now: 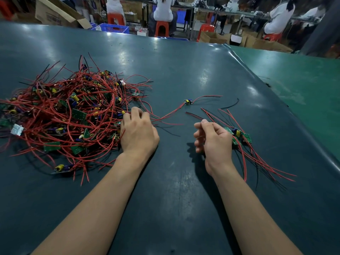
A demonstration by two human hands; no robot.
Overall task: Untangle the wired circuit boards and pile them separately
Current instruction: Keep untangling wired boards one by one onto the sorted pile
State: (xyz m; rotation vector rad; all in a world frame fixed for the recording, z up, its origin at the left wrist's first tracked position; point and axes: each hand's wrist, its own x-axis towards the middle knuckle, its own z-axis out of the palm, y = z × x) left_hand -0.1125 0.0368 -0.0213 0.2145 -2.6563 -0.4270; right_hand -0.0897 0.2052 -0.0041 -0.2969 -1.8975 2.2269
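A big tangle of red-wired green circuit boards covers the left of the dark table. My left hand lies palm down on the tangle's right edge, fingers curled into the red wires. One single board lies apart in the middle, its red wires trailing back toward my left hand. A small pile of separated boards with long red and black wires lies at the right. My right hand hovers just left of that pile, fingers loosely curled and holding nothing.
A loose black wire lies beyond the small pile. The table's raised edge runs diagonally at the right, with a green surface past it. Cardboard boxes, blue crates, red stools and seated people fill the background.
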